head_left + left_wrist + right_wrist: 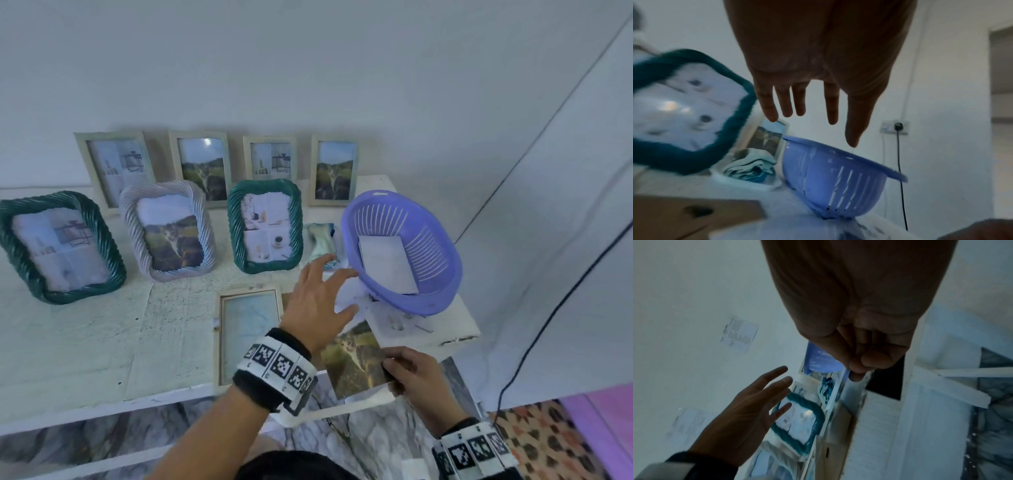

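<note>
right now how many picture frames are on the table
8. Four pale frames stand along the wall; a green frame, a lilac frame and another green frame stand in front; one flat frame lies by the left hand. The basket may hide more.

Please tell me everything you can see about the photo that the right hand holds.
The photo is a thin paper print of green hills with a pale path. The right hand pinches its right edge. It is tilted over the front edge of the white table, beside the frame lying flat. The left hand and its wrist hide its left edge.
</note>
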Action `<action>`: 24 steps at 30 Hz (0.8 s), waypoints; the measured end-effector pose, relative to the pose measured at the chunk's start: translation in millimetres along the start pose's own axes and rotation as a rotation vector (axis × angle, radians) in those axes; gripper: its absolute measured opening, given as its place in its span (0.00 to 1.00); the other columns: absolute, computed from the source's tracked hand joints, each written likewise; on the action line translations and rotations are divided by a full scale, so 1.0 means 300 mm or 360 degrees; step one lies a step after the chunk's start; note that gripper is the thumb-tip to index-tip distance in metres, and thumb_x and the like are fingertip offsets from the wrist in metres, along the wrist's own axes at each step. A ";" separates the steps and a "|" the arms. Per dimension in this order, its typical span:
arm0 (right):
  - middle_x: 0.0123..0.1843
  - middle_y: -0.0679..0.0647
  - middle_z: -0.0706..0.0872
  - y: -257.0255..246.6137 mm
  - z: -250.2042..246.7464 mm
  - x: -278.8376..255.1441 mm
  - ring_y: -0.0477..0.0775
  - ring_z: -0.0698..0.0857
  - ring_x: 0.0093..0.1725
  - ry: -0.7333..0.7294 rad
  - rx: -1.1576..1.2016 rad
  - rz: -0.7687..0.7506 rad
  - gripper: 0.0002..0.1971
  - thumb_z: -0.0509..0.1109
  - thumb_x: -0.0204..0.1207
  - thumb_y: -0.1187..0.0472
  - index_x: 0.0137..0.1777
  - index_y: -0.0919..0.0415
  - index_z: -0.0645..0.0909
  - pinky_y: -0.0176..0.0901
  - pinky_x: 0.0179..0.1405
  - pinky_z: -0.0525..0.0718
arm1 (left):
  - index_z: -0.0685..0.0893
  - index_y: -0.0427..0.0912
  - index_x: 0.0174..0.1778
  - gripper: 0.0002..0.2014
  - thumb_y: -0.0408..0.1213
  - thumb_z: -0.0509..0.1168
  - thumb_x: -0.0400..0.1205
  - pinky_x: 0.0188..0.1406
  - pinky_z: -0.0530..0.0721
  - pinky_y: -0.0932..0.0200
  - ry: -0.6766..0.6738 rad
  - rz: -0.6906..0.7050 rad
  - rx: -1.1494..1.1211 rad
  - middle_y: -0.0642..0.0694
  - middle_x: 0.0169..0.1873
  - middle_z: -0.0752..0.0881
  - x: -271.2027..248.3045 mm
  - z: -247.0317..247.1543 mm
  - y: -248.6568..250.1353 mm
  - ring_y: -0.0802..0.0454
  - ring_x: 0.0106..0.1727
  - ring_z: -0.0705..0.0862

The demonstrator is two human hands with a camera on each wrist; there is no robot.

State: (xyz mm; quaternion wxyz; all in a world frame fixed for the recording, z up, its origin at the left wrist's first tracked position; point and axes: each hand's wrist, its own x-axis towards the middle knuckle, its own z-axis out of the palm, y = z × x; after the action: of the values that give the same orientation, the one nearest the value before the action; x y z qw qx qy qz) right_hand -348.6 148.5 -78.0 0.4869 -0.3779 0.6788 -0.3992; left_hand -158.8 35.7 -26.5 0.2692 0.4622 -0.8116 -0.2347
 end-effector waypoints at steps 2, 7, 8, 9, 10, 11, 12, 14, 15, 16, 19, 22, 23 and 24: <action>0.26 0.59 0.80 0.016 -0.045 -0.016 0.52 0.76 0.23 0.0047 0.0057 0.0039 0.07 0.64 0.81 0.75 0.48 0.72 0.85 0.42 0.24 0.74 | 0.75 0.55 0.73 0.26 0.50 0.70 0.78 0.74 0.68 0.40 -0.0217 0.0100 0.0253 0.42 0.80 0.59 0.074 0.038 0.030 0.40 0.81 0.58; 0.33 0.67 0.81 0.057 -0.133 -0.025 0.55 0.78 0.25 0.0174 0.0122 0.0135 0.06 0.65 0.81 0.74 0.50 0.71 0.84 0.44 0.25 0.77 | 0.83 0.54 0.62 0.14 0.51 0.66 0.81 0.75 0.63 0.42 -0.0310 0.0189 0.0500 0.43 0.82 0.60 0.180 0.095 0.053 0.40 0.81 0.59; 0.32 0.68 0.82 0.059 -0.147 -0.023 0.55 0.78 0.25 0.0190 0.0131 0.0137 0.06 0.65 0.81 0.74 0.50 0.71 0.84 0.45 0.25 0.76 | 0.84 0.54 0.60 0.13 0.51 0.66 0.81 0.73 0.65 0.42 -0.0276 0.0211 0.0461 0.44 0.81 0.62 0.189 0.095 0.051 0.40 0.79 0.62; 0.32 0.68 0.82 0.055 -0.159 -0.018 0.54 0.79 0.24 0.0207 0.0125 0.0126 0.06 0.65 0.81 0.74 0.50 0.71 0.84 0.44 0.24 0.77 | 0.85 0.53 0.59 0.13 0.50 0.67 0.81 0.71 0.67 0.41 -0.0239 0.0228 0.0406 0.44 0.80 0.64 0.198 0.089 0.047 0.39 0.78 0.65; 0.30 0.67 0.82 0.048 -0.169 -0.011 0.53 0.79 0.23 0.0233 0.0111 0.0106 0.06 0.65 0.80 0.74 0.50 0.71 0.84 0.42 0.23 0.77 | 0.85 0.53 0.58 0.12 0.50 0.67 0.80 0.69 0.69 0.41 -0.0197 0.0241 0.0345 0.43 0.79 0.66 0.206 0.078 0.044 0.38 0.76 0.68; 0.28 0.65 0.83 0.037 -0.179 0.000 0.52 0.79 0.22 0.0270 0.0086 0.0080 0.06 0.65 0.80 0.75 0.49 0.70 0.84 0.40 0.22 0.77 | 0.86 0.52 0.58 0.12 0.49 0.69 0.80 0.68 0.72 0.40 -0.0161 0.0248 0.0283 0.43 0.78 0.67 0.216 0.067 0.042 0.38 0.74 0.71; 0.26 0.62 0.83 0.024 -0.190 0.018 0.51 0.79 0.21 0.0310 0.0055 0.0052 0.06 0.66 0.80 0.75 0.48 0.70 0.84 0.39 0.21 0.77 | 0.87 0.51 0.57 0.12 0.49 0.70 0.79 0.66 0.74 0.40 -0.0136 0.0250 0.0226 0.42 0.77 0.68 0.226 0.057 0.040 0.38 0.73 0.73; 0.22 0.57 0.83 -0.002 -0.212 0.073 0.51 0.79 0.20 0.0377 -0.0056 -0.0010 0.05 0.66 0.80 0.74 0.47 0.72 0.83 0.41 0.22 0.78 | 0.87 0.51 0.56 0.12 0.48 0.71 0.79 0.65 0.76 0.39 -0.0118 0.0249 0.0166 0.42 0.76 0.70 0.244 0.040 0.039 0.38 0.71 0.75; 0.21 0.55 0.82 -0.016 -0.223 0.107 0.52 0.79 0.20 0.0406 -0.0152 -0.0051 0.04 0.66 0.80 0.73 0.46 0.72 0.83 0.44 0.24 0.80 | 0.87 0.51 0.57 0.13 0.49 0.71 0.79 0.65 0.77 0.38 -0.0122 0.0245 0.0157 0.42 0.76 0.70 0.248 0.036 0.038 0.38 0.71 0.75; 0.20 0.53 0.83 -0.029 -0.232 0.145 0.54 0.80 0.21 0.0425 -0.0280 -0.0093 0.05 0.66 0.80 0.72 0.45 0.71 0.84 0.48 0.28 0.81 | 0.87 0.51 0.57 0.13 0.49 0.71 0.78 0.64 0.77 0.38 -0.0126 0.0243 0.0150 0.42 0.76 0.70 0.248 0.035 0.035 0.39 0.71 0.75; 0.26 0.54 0.86 -0.074 -0.239 0.231 0.59 0.85 0.32 0.0427 -0.0692 -0.0098 0.08 0.67 0.79 0.64 0.40 0.63 0.84 0.49 0.38 0.81 | 0.87 0.52 0.56 0.13 0.49 0.72 0.78 0.64 0.77 0.39 -0.0113 0.0254 0.0158 0.43 0.76 0.71 0.229 0.049 0.024 0.40 0.72 0.75; 0.31 0.55 0.86 -0.089 -0.239 0.263 0.58 0.82 0.35 0.0467 -0.0937 -0.0075 0.13 0.66 0.76 0.54 0.34 0.60 0.80 0.43 0.34 0.72 | 0.87 0.53 0.57 0.13 0.49 0.72 0.77 0.67 0.74 0.41 -0.0135 0.0229 0.0227 0.44 0.76 0.70 0.195 0.078 0.017 0.41 0.75 0.71; 0.32 0.54 0.85 -0.085 -0.243 0.261 0.57 0.80 0.35 0.0490 -0.0984 -0.0073 0.13 0.66 0.75 0.52 0.34 0.59 0.79 0.43 0.34 0.70 | 0.87 0.54 0.56 0.13 0.49 0.72 0.77 0.67 0.74 0.41 -0.0144 0.0220 0.0244 0.44 0.76 0.70 0.182 0.088 0.013 0.41 0.75 0.71; 0.33 0.54 0.84 -0.080 -0.251 0.258 0.57 0.80 0.35 0.0516 -0.1020 -0.0067 0.12 0.66 0.76 0.53 0.35 0.60 0.79 0.42 0.35 0.70 | 0.87 0.53 0.56 0.13 0.48 0.73 0.76 0.67 0.75 0.39 -0.0147 0.0221 0.0252 0.43 0.75 0.71 0.169 0.097 0.007 0.40 0.75 0.70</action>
State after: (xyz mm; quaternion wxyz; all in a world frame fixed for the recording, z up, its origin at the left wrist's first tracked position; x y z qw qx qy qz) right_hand -436.7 82.5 -68.3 0.2213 -0.4569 0.8301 -0.2308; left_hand -200.9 -3.9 -35.7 0.2099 0.4135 -0.8692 -0.1718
